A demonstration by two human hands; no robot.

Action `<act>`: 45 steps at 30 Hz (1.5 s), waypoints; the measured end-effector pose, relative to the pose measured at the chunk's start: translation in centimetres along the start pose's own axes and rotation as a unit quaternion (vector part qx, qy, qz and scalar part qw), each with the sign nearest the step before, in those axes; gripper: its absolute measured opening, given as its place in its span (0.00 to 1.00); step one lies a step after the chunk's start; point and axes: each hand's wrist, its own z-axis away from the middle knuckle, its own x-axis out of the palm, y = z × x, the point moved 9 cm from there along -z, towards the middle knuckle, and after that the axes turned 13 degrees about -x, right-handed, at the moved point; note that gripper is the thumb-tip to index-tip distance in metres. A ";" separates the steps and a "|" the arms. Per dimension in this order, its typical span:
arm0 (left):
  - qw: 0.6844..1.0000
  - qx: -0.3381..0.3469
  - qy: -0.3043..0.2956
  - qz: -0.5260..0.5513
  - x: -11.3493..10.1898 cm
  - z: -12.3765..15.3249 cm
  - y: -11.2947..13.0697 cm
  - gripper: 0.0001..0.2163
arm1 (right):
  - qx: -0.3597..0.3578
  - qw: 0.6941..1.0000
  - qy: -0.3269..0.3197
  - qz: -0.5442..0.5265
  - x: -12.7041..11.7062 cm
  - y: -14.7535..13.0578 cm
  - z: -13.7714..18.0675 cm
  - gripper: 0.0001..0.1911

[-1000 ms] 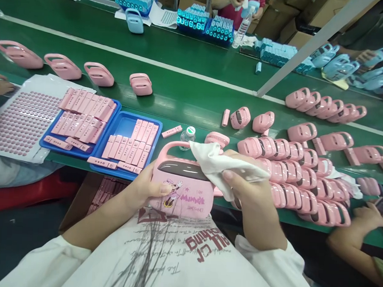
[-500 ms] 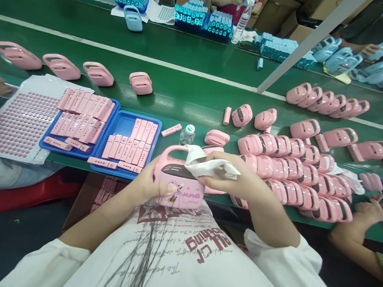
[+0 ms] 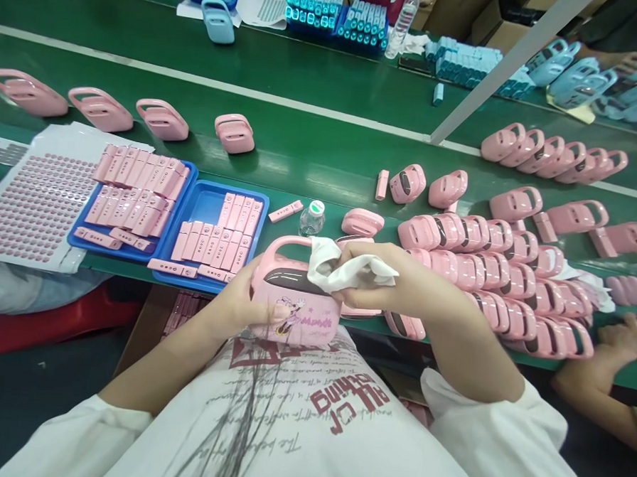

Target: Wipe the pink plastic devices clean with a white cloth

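My left hand point(image 3: 248, 302) is closed round the left side of a pink handled case point(image 3: 299, 298) with a cartoon print and a dark glossy panel, held against my chest. My right hand point(image 3: 396, 285) is closed on a white cloth point(image 3: 343, 265) and presses it on the dark panel at the case's upper right. A small clear bottle with a green-and-white cap point(image 3: 312, 218) stands on the green table just beyond the case.
Two blue trays point(image 3: 205, 208) hold rows of pink strips, beside a sheet of pink dots point(image 3: 32, 202). Stacked pink cases point(image 3: 498, 276) fill the right side. More pink cases point(image 3: 162, 120) lie on the green conveyor. Another person's hand point(image 3: 626, 340) rests at the right edge.
My right hand has moved the cloth left and down onto the case's dark panel. The case has drawn closer to my chest. The hand at the far left edge has gone from view.
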 end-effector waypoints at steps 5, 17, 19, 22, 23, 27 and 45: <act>0.999 -0.001 0.044 0.004 -0.6 0.0 -0.2 0.25 | -0.030 0.999 0.009 0.019 0.0 -1.0 -0.6 0.09; 0.997 -0.029 0.031 0.057 0.2 0.0 -0.4 0.34 | -0.011 1.000 -0.016 0.000 -0.9 -1.6 -0.4 0.07; 0.998 -0.020 0.014 0.053 0.6 -0.1 -0.1 0.35 | -0.003 1.000 -0.019 0.008 -0.9 -1.7 -0.4 0.07; 0.999 -0.002 -0.006 0.053 0.9 -0.2 0.3 0.38 | 0.001 1.000 -0.018 0.025 -0.8 -1.9 -0.5 0.06; 0.999 0.002 -0.008 0.051 0.9 -0.3 0.4 0.38 | 0.002 0.999 -0.018 0.031 -0.8 -1.9 -0.6 0.06; 0.999 -0.007 0.000 0.033 0.9 -0.3 0.3 0.38 | 0.000 0.998 -0.018 0.055 -0.8 -2.0 -0.9 0.05; 0.996 -0.067 0.051 0.029 0.2 0.5 -0.5 0.33 | -0.036 0.995 -0.049 0.073 -0.7 -2.6 -0.9 0.03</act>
